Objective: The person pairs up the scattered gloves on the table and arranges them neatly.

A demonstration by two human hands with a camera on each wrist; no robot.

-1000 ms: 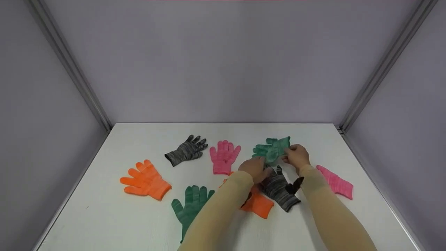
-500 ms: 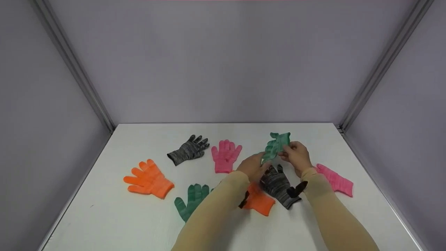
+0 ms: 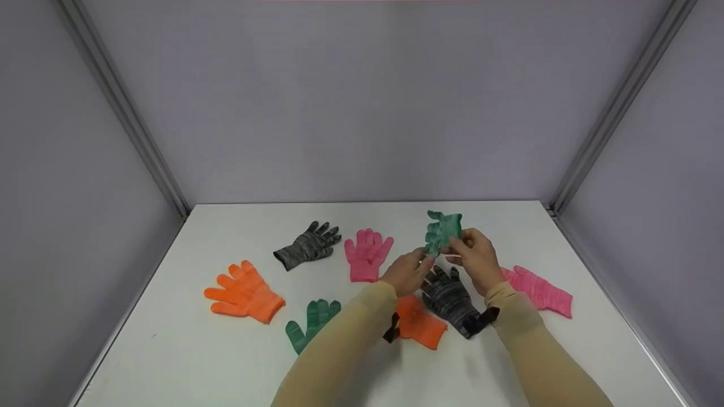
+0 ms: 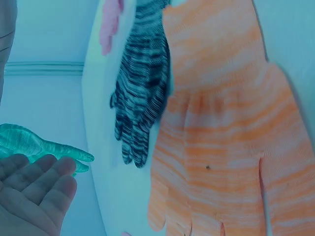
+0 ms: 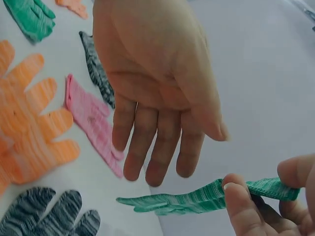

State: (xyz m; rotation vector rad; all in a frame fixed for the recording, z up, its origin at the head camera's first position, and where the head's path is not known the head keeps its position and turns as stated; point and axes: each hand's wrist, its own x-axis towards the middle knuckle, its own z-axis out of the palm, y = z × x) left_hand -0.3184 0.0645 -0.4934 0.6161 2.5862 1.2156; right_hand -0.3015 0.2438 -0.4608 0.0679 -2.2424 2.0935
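Note:
A green knit glove (image 3: 443,229) is held up over the far right of the table, its cuff pinched between the thumb and fingers of my right hand (image 3: 479,259). The right wrist view shows this glove (image 5: 192,200) nearly edge-on, its fingers pointing left. My left hand (image 3: 404,273) is at the glove's finger end. Its fingers look straight and apart from the glove in the right wrist view, where the left palm (image 5: 152,83) shows above it. Below my hands lie a black-and-grey striped glove (image 3: 451,299) and an orange glove (image 3: 419,325), partly hidden by my left arm.
On the white table (image 3: 186,362) lie a second orange glove (image 3: 246,294), a second striped glove (image 3: 308,246), a pink glove (image 3: 366,257) and another green glove (image 3: 317,317), partly behind my left sleeve. Another pink glove (image 3: 544,293) lies right of my right wrist. Grey panels (image 3: 362,113) enclose the table.
The green glove has risen and turned, from lying with its fingers leftward to hanging up in my right hand. My left hand has moved slightly up and left. The other gloves stay in place.

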